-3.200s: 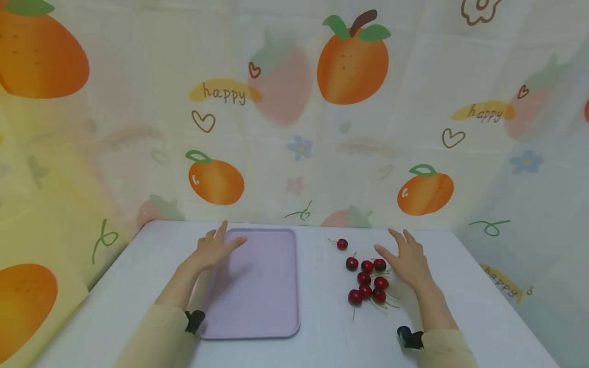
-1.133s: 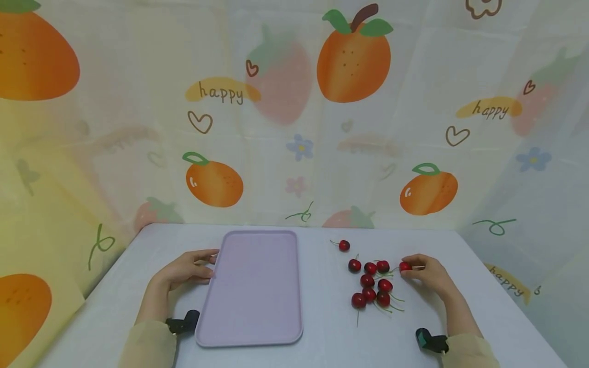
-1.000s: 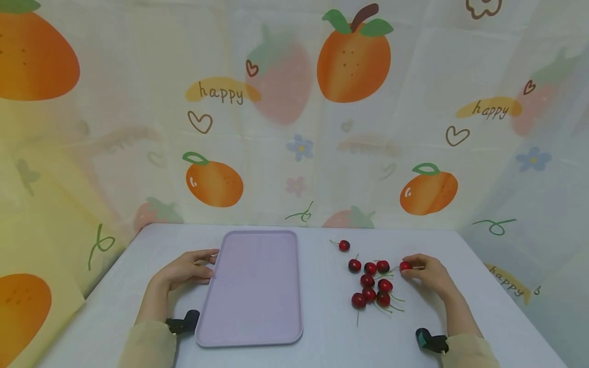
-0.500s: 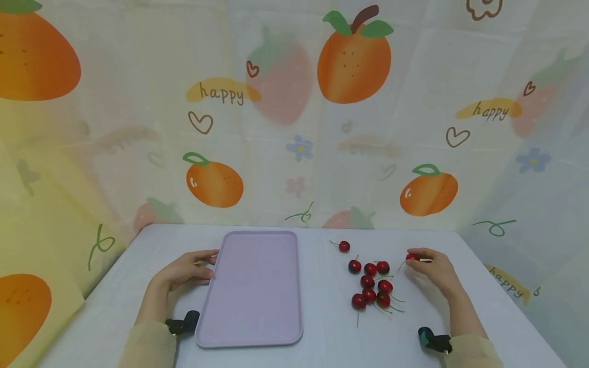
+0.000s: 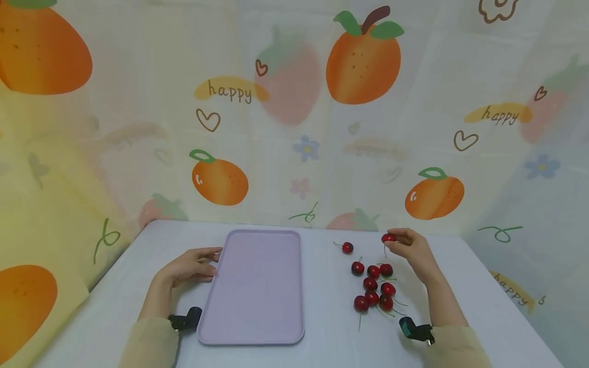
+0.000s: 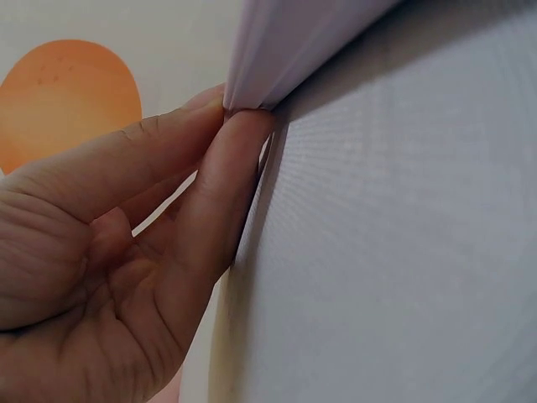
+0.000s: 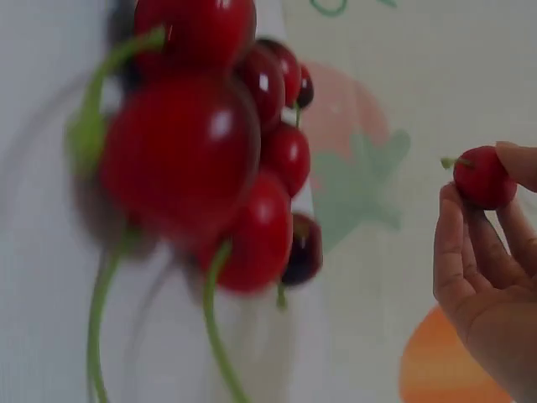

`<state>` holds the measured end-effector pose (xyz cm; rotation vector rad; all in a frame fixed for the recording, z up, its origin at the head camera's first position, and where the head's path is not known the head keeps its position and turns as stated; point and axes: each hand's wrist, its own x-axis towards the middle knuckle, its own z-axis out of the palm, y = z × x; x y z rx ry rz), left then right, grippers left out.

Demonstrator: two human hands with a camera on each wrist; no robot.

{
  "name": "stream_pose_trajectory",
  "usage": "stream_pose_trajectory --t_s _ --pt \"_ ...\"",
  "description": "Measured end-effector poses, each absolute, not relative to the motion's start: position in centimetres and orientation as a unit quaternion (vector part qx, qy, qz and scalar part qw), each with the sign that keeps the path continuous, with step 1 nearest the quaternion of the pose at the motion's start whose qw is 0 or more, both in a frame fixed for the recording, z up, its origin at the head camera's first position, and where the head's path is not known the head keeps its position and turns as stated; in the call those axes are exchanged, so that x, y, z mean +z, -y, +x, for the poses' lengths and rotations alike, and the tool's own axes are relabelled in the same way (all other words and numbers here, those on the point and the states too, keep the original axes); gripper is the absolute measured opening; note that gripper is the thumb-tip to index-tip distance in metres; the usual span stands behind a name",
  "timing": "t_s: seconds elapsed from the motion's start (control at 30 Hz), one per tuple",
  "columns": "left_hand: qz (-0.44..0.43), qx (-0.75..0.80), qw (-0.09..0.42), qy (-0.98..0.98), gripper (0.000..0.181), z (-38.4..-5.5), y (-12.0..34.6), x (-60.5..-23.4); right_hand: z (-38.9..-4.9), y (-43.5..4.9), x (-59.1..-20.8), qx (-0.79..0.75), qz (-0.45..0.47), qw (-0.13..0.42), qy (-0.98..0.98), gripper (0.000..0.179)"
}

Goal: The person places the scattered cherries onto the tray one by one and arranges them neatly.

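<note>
My right hand [image 5: 414,253] pinches a red cherry [image 5: 388,238] between thumb and fingertips, raised near the back of the table. Its stem hangs down; in the right wrist view the held cherry [image 7: 485,178] shows whole beside the fingers. Several dark red cherries [image 5: 370,284] with green stems lie in a loose group nearer the front, and a single cherry [image 5: 347,248] lies apart, left of the hand. My left hand [image 5: 186,266] rests its thumb and fingertips against the left rim of a pale purple tray [image 5: 257,286]. In the left wrist view, the fingertips meet the tray's edge [image 6: 310,42].
A white cloth covers the table [image 5: 331,327]. Behind it hangs a fruit-printed curtain [image 5: 285,179], which also covers the sides. Each wrist carries a small black camera, the left one [image 5: 186,319] close to the tray's lower left corner.
My right hand has picked up a cherry from the right of the group, then carried it back and left. The left hand has come down to the tray's left rim and stayed there.
</note>
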<state>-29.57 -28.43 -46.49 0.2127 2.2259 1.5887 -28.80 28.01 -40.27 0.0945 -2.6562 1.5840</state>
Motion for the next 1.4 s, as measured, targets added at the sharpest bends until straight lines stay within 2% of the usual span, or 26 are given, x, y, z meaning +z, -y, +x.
stream_pose_trajectory --t_s 0.3,0.53,0.7,0.87,1.17,1.4 --pt "0.081 0.568 0.199 -0.794 0.077 -29.5 28.4 -46.4 -30.4 -22.2 -40.2 0.654 0.056 -0.040 0.753 0.052" --pt "0.083 0.569 0.200 -0.793 0.076 -29.7 28.3 -46.4 -31.8 -16.8 -41.0 0.692 0.091 -0.093 0.710 0.049" --pt "0.080 0.573 0.203 -0.790 0.077 -29.8 28.2 -46.4 -32.5 -12.8 -41.6 0.718 0.076 -0.108 0.684 0.041" --pt "0.082 0.577 0.208 -0.785 0.078 -29.8 28.1 -46.5 -33.2 -9.3 -42.6 0.736 0.048 -0.130 0.663 0.040" --pt "0.080 0.577 0.209 -0.785 0.078 -29.7 28.3 -46.4 -34.2 -4.2 -44.1 0.752 0.002 -0.116 0.649 0.031" --pt "0.076 0.574 0.204 -0.790 0.077 -29.5 28.5 -46.4 -34.3 -0.6 -44.5 0.732 0.010 -0.115 0.672 0.032"
